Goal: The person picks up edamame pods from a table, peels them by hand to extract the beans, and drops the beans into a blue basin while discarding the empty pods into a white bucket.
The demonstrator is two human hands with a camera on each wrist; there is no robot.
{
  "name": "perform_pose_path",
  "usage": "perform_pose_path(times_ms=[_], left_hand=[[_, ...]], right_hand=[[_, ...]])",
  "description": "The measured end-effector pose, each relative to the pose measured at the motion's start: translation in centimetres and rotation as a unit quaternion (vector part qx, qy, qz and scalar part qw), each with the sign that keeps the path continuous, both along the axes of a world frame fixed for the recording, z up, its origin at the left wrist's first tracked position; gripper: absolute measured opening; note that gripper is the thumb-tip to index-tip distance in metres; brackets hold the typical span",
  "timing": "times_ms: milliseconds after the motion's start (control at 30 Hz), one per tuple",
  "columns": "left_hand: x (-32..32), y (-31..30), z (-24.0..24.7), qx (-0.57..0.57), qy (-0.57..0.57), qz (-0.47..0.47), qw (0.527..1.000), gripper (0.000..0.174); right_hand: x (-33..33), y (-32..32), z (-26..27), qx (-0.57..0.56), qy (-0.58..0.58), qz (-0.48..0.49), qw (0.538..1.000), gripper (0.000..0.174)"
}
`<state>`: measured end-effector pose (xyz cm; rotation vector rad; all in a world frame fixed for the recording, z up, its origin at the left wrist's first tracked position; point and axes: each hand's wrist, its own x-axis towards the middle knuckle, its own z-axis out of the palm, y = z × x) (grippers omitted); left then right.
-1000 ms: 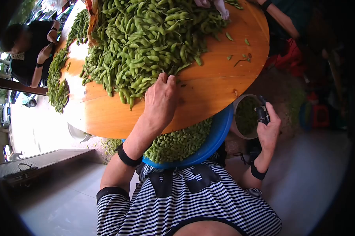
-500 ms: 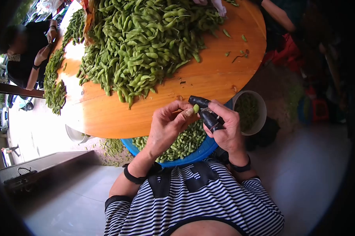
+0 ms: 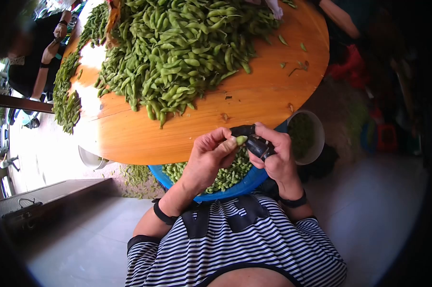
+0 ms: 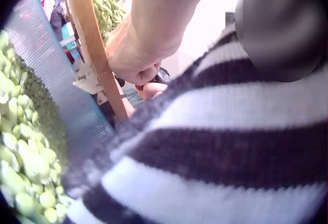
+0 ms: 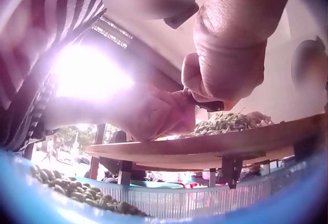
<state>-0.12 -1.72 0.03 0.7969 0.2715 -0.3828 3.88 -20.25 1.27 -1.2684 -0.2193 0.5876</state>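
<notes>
Over the blue basin [image 3: 261, 178], the left hand [image 3: 207, 157] pinches a green pod [image 3: 241, 140] between thumb and forefinger. Facing it, the right hand [image 3: 277, 155] has black coverings [image 3: 260, 147] on thumb and finger, close against the pod's end; whether they grip the pod is unclear. Shelled beans or short pods [image 3: 230, 176] lie in the basin below. A big heap of green pods [image 3: 177, 57] covers much of the round wooden table [image 3: 254, 105]. In the right wrist view, the left hand [image 5: 159, 112] and right hand [image 5: 225, 72] meet above the basin, partly washed out by glare.
A white bucket [image 3: 317, 138] with green matter stands right of the basin, another pale bucket [image 3: 92, 159] left under the table edge. Someone in black [image 3: 29, 62] sits at the far left; another person's arm [image 3: 339, 18] shows upper right. Scattered pods [image 3: 137, 176] lie on the floor.
The left hand has come back from the heap's edge with a pod and the right hand has moved in from the right to meet it. Since half a second ago both have barely moved.
</notes>
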Motion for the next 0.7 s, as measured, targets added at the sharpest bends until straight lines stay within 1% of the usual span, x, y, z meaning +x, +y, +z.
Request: perform_pose_path(times_ms=[33,67,100,133,167,233,267,300,367,400,433,467,500,533,567,600,633,667,700], left_hand=[[0.1,-0.2,0.0,0.003,-0.001,0.005,1.0,0.003],[0.2,-0.7,0.0,0.274,-0.168,0.073,0.944,0.003],[0.2,-1.1,0.0,0.517,-0.316,0.131,0.785,0.007],[0.1,-1.2,1.3,0.567,-0.304,0.145,0.752,0.015],[0.0,-1.0,1.3,0.569,-0.303,0.148,0.75,0.015],[-0.3,-0.8,1.3,0.501,-0.277,0.08,0.816,0.009],[-0.7,-0.7,1.4,0.435,-0.18,0.01,0.882,0.009],[-0.8,-0.8,1.6,0.436,-0.181,0.011,0.882,0.009],[-0.8,-1.3,1.9,0.284,-0.133,0.015,0.95,0.014],[-0.8,-1.1,1.2,0.351,-0.184,-0.001,0.918,0.02],[-0.9,-0.9,1.1,0.352,-0.184,0.001,0.918,0.02],[-0.8,-0.6,1.2,0.301,-0.125,-0.026,0.945,0.022],[-0.7,-0.4,1.3,0.248,-0.065,-0.051,0.965,0.024],[-0.5,-0.3,1.2,0.218,-0.055,-0.063,0.972,0.02],[-0.6,-0.2,0.9,0.219,-0.055,-0.062,0.972,0.02],[-0.6,-0.3,0.4,0.245,-0.086,-0.073,0.963,0.018],[-0.6,-0.4,0.1,0.269,-0.117,-0.084,0.952,0.017],[-0.6,-0.7,0.1,0.317,-0.125,-0.093,0.936,0.011],[-0.6,-0.6,0.2,0.317,-0.125,-0.093,0.936,0.011]], right_hand=[[-0.1,0.2,0.5,0.003,-0.001,0.005,1.0,0.027],[-0.3,0.5,1.1,-0.13,-0.155,-0.036,0.979,0.028],[-0.7,0.7,1.4,-0.256,-0.303,-0.077,0.915,0.028],[-1.1,0.8,1.1,-0.26,-0.333,-0.117,0.899,0.03],[-1.4,1.1,1.1,-0.257,-0.335,-0.115,0.899,0.03],[-1.8,1.4,1.2,-0.298,-0.395,-0.131,0.859,0.033],[-2.0,1.4,1.1,-0.312,-0.399,-0.125,0.853,0.037],[-2.0,1.5,1.2,-0.311,-0.4,-0.124,0.853,0.037],[-2.0,1.5,1.4,-0.311,-0.421,-0.13,0.842,0.038],[-2.4,1.6,1.6,-0.301,-0.425,-0.124,0.844,0.039],[-2.7,1.8,1.9,-0.291,-0.431,-0.117,0.846,0.039],[-2.6,2.1,1.8,-0.289,-0.445,-0.135,0.837,0.038],[-2.5,2.0,1.6,-0.287,-0.446,-0.134,0.837,0.038],[-2.4,1.7,1.3,-0.276,-0.42,-0.129,0.855,0.036],[-2.2,1.5,1.0,-0.264,-0.394,-0.126,0.872,0.034],[-1.9,1.2,0.7,-0.248,-0.381,-0.127,0.881,0.03],[-1.8,0.7,0.2,-0.248,-0.381,-0.127,0.882,0.03],[-1.6,0.0,-0.3,-0.236,-0.324,-0.093,0.911,0.03],[-1.4,-0.5,-0.5,-0.223,-0.265,-0.059,0.936,0.029]])
